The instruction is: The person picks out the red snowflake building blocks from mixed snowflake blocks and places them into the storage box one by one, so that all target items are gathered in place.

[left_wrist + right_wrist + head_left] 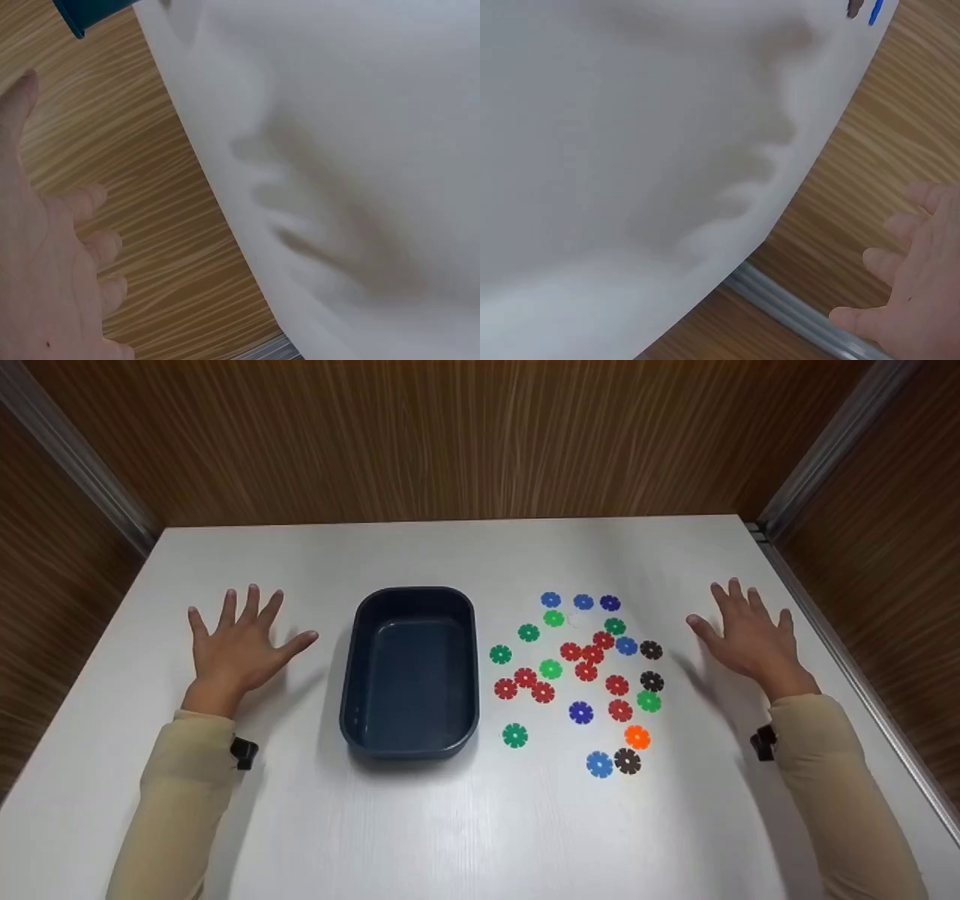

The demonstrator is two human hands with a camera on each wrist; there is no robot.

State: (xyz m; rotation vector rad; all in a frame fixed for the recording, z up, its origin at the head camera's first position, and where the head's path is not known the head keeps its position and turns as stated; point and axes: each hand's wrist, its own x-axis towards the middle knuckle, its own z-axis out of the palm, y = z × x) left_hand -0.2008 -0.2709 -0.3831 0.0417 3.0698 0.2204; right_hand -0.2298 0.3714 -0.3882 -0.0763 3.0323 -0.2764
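In the head view my left hand (241,654) is spread with fingers straight, left of a dark blue rectangular tub (411,682). My right hand (754,641), also spread, is to the right of many flat notched plastic discs. Neither hand holds anything. Red discs (586,671) cluster mid-group, some touching or overlapping. Around them lie green discs (514,736), blue discs (599,764), dark discs (628,761) and one orange disc (637,737). The tub has nothing visible inside. Both wrist views show the hands apart from the table, their shadows falling on it.
The white table (450,840) carries the tub left of centre and the discs right of it. Wood-grain panels (465,442) stand behind and at both sides, with metal rails (862,690) along the side edges.
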